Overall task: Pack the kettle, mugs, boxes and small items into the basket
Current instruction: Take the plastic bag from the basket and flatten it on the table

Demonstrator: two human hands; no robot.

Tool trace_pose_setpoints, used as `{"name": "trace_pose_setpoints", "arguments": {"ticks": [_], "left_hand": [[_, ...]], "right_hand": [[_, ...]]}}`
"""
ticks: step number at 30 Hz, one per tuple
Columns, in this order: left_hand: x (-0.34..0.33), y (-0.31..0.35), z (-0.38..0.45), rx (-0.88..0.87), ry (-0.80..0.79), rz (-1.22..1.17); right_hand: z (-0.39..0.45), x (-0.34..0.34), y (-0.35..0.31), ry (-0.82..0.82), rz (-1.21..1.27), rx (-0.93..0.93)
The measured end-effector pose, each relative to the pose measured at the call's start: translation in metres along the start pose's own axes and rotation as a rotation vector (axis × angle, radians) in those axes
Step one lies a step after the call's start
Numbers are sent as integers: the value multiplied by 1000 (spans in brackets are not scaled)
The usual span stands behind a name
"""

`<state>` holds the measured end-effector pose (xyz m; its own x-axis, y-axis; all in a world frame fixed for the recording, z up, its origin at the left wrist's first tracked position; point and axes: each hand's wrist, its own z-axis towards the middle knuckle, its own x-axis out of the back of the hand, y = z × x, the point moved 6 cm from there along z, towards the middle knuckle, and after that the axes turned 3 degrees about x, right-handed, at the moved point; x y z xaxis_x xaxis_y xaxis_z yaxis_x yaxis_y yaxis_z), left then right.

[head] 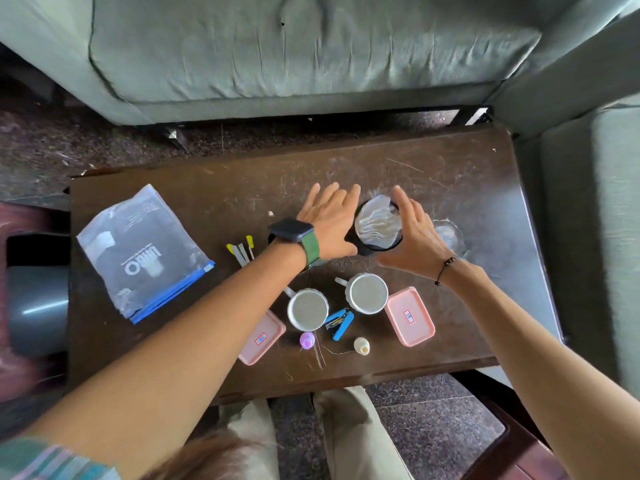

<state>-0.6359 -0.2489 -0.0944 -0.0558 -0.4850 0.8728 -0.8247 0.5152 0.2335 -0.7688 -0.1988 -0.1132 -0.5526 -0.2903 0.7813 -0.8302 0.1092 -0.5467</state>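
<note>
A black round container (360, 250) with crumpled white lining inside stands mid-table. My left hand (329, 220) lies against its left side, fingers straight and thumb along its near edge. Against its right side rests my right hand (414, 230), fingers also straight. Nearer to me stand two white mugs (307, 309) (369, 293) with a blue stapler (340, 323) between them. One pink lidded box (409, 316) sits right of the mugs and another pink box (262, 337) lies partly under my left forearm. A small purple ball (307, 340) and a cream bottle (361, 345) lie near the front edge.
The dark wooden table (450, 174) also holds a clear zip bag (143, 251) at the left, yellow-tipped sticks (240, 251) and a clear glass piece (450, 235) behind my right hand. A green sofa (311, 57) stands behind and to the right. A grey bin (38, 306) is on the floor, left.
</note>
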Motion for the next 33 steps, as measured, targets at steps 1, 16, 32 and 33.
{"name": "trace_pose_setpoints", "arguments": {"ticks": [1,16,32,33], "left_hand": [[5,-11,-12,31,18,-53],[64,-233,-246,576,399,-566],[-55,-317,-277,737,219,-821],[-59,-314,-275,723,219,-838]], "right_hand": [[-3,7,-3,-5,19,-8],[43,-13,-286,-22,52,433],[95,-186,-304,-233,-135,85],[93,-188,-299,-228,-131,58]]}}
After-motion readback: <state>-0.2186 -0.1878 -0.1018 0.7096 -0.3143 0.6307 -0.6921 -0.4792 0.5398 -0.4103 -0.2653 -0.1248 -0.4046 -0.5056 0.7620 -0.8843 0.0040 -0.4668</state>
